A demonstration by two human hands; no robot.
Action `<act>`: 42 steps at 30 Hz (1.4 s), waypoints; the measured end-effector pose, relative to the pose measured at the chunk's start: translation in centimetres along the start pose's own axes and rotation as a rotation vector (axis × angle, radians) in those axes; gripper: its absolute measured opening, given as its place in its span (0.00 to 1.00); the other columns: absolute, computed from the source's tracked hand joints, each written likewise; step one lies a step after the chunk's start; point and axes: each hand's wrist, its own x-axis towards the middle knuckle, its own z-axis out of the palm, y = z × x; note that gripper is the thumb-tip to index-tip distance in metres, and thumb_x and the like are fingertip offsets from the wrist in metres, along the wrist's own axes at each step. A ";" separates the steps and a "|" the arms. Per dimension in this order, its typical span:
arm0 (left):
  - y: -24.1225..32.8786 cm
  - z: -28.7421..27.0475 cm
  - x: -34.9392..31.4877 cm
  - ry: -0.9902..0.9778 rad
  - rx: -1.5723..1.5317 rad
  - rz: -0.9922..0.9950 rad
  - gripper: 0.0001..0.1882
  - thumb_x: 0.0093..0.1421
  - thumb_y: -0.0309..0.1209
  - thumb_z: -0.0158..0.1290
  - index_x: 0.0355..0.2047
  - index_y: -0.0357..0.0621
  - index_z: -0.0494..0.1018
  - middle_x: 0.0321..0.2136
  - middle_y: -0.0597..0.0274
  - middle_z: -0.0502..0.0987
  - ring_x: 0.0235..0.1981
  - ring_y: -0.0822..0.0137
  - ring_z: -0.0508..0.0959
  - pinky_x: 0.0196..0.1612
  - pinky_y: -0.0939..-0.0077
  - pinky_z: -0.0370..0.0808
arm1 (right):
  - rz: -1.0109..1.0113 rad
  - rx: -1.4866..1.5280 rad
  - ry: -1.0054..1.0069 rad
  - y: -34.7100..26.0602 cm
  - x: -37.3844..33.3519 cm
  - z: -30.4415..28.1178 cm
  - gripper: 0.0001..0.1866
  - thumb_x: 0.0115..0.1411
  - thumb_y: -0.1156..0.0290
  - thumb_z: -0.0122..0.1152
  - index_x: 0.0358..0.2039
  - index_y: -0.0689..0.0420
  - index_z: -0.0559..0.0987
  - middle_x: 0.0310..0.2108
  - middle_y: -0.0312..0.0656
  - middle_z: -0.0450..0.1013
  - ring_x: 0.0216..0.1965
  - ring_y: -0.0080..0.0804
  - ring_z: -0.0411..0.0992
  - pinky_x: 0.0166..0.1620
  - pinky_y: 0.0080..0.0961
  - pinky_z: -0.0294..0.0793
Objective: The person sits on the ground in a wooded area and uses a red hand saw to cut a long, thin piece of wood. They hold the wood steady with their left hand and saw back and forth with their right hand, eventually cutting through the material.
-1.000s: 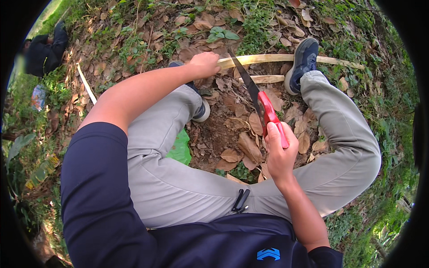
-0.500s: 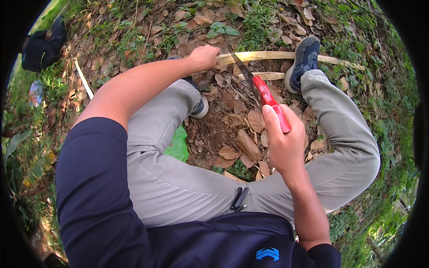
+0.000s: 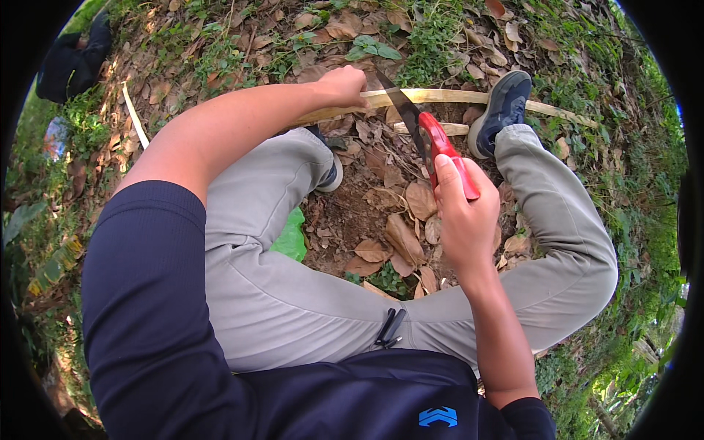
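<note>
Since a second ago, the red-handled saw point(image 3: 435, 136) has slid farther from the body, and a length of the long pale strip point(image 3: 440, 96) has come into sight beneath the left wrist. From the head camera we count two bare hands, one saw and three pale strips: the long one in use, a short strip point(image 3: 456, 130) just on its near side, and a third, thin strip point(image 3: 134, 115) well apart at left. The long strip lies across the far ground between two dark shoes, slender, gently bowed and yellowish; the right shoe point(image 3: 502, 110) covers part of it. The left hand point(image 3: 343, 86) is closed over it near the left shoe point(image 3: 330, 174), though we cannot make out every finger. The right hand point(image 3: 468, 213) is wrapped firmly round the saw's handle, thumb along the top. The dark blade point(image 3: 402, 107) crosses the strip just right of the left hand; we cannot tell whether its teeth touch. Dry leaves point(image 3: 402, 238) litter the soil, beside one green item point(image 3: 292, 236). At far left, we see one other person point(image 3: 70, 72) in dark clothing.
</note>
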 end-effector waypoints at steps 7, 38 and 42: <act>0.0 -0.1 -0.1 0.030 -0.022 0.030 0.21 0.51 0.47 0.67 0.37 0.43 0.84 0.35 0.50 0.84 0.39 0.51 0.84 0.44 0.58 0.79 | -0.130 -0.127 0.015 2.5 -0.1 0.6 0.15 0.69 0.65 0.60 0.28 0.61 0.75 0.16 0.34 0.62 0.20 0.19 0.55 0.24 0.26 0.58; 0.1 -0.8 -0.6 0.038 -0.049 0.057 0.20 0.48 0.45 0.69 0.36 0.46 0.85 0.32 0.53 0.85 0.36 0.54 0.84 0.42 0.60 0.80 | 0.009 -0.004 -0.119 -1.2 3.4 -2.2 0.17 0.71 0.61 0.57 0.25 0.55 0.73 0.16 0.25 0.61 0.16 0.13 0.57 0.20 0.18 0.55; 0.2 -0.9 -0.3 0.031 -0.047 0.094 0.20 0.48 0.46 0.69 0.36 0.45 0.85 0.31 0.52 0.85 0.35 0.53 0.84 0.42 0.60 0.80 | 0.047 0.225 -0.040 6.7 -1.5 -1.8 0.15 0.71 0.63 0.56 0.29 0.59 0.75 0.20 0.27 0.65 0.20 0.14 0.59 0.25 0.20 0.58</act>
